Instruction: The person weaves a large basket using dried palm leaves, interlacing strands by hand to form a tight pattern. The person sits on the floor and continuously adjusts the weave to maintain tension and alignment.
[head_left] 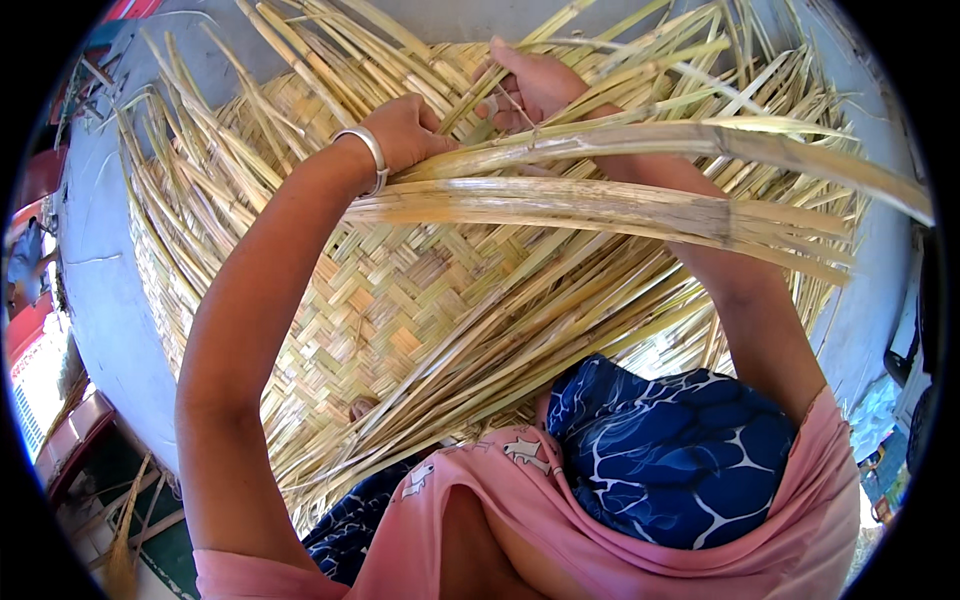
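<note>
My left hand [405, 135], with a silver bangle [372, 158] at the wrist, is closed around split cane strips near the far part of the weave. Just to its right, my right hand [535, 90] has its thumb raised and fingers curled around a narrow yellowish strip [470, 100]. Two wide flattened canes [620, 212] stretch rightward from under my left hand, crossing over my right forearm. Beneath my arms lies a woven cane mat [390, 300] in a slanting pattern, with long loose strip ends fanning out around it. Some fingertips of both hands are hidden.
A bundle of unwoven strips [520, 335] runs diagonally along the mat's near side. Pale grey floor [110, 310] surrounds the weave. Dark blue patterned cloth [670, 450] covers my raised knee, close to the mat. Red objects [75, 440] stand at the far left edge.
</note>
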